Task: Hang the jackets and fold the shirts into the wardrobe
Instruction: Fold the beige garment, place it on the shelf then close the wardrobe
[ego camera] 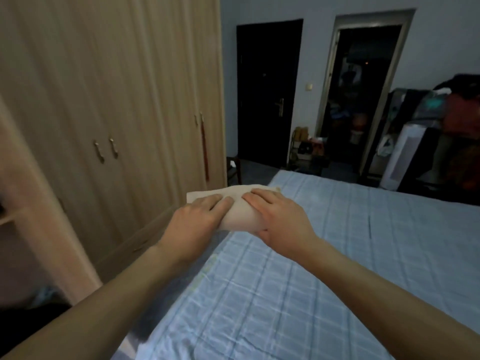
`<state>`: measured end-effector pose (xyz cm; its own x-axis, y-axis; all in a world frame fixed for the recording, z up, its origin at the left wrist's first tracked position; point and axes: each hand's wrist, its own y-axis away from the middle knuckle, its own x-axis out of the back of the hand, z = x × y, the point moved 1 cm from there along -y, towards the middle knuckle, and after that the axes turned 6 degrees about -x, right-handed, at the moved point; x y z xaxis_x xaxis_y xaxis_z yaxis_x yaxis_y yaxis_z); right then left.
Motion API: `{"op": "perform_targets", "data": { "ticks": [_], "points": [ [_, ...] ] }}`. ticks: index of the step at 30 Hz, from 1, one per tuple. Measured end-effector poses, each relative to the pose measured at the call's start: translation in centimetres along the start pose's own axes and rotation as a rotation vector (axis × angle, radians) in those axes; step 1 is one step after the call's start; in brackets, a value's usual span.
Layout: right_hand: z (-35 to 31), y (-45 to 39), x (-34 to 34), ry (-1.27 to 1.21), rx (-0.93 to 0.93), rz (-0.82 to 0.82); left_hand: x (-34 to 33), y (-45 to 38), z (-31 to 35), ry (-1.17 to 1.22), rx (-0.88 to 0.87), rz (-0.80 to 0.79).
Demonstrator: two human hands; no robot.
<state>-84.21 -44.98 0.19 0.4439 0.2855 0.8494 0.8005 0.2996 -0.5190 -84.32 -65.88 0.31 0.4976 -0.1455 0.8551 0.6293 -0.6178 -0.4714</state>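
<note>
Seemingly mid-carry, the left hand (197, 216) and right hand (278, 214) grip a folded cream shirt (239, 203) at frame centre above the bed (311, 268), so next it likely swings toward the wardrobe (104, 100) at left.

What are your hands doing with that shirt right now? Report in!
Left hand and right hand: both gripping the folded cream shirt, held above the bed. Nearest wardrobe doors shut. Nothing in the way.
</note>
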Motion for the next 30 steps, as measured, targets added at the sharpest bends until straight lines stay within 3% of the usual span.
{"op": "perform_targets", "data": {
  "ticks": [9, 20, 30],
  "points": [
    [-17.2, -5.6, -0.8, -0.06, 0.257, 0.003, 8.5, 13.8, -10.0, -0.148, 0.225, -0.102],
    [-44.1, -8.7, -5.2, -0.355, 0.575, 0.035, 20.6, 36.5, -20.0, -0.32, 0.435, -0.059],
    [-57.5, -13.6, -13.0, -0.477, 0.771, 0.001, 20.8, 47.0, -27.7, -0.452, 0.628, -0.111]
  ]
}}
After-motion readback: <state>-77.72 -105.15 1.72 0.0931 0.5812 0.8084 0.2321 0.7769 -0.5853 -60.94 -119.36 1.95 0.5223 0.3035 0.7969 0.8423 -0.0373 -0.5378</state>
